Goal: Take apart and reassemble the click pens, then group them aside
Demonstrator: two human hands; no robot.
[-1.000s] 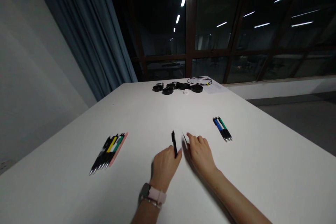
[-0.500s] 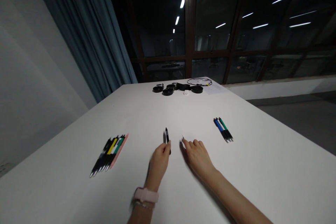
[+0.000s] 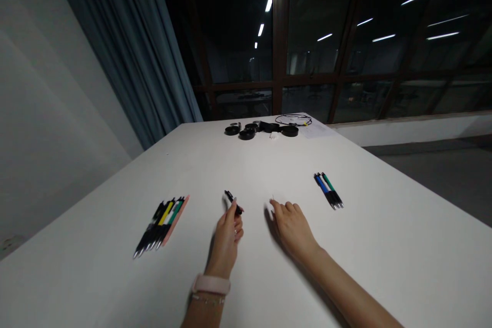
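Note:
My left hand (image 3: 226, 236) is closed on a black pen (image 3: 233, 202), held just above the white table (image 3: 246, 277) with its top tilted to the far left. My right hand (image 3: 291, 226) rests on the table to the right of it. Its fingers are pinched on a thin white piece (image 3: 272, 199) too small to name. A row of several pens (image 3: 160, 224) in black, yellow, green and pink lies left of my left hand. Three pens (image 3: 328, 190), blue, white and green, lie to the right of my right hand.
At the table's far end lie several black round things (image 3: 246, 132), a black cable (image 3: 294, 120) and a sheet of paper (image 3: 315, 130). A blue curtain (image 3: 126, 46) hangs at the left. Dark windows (image 3: 346, 36) stand behind the table.
My left hand has carried the black pen to the left and tilted it. My right hand has stayed almost where it was.

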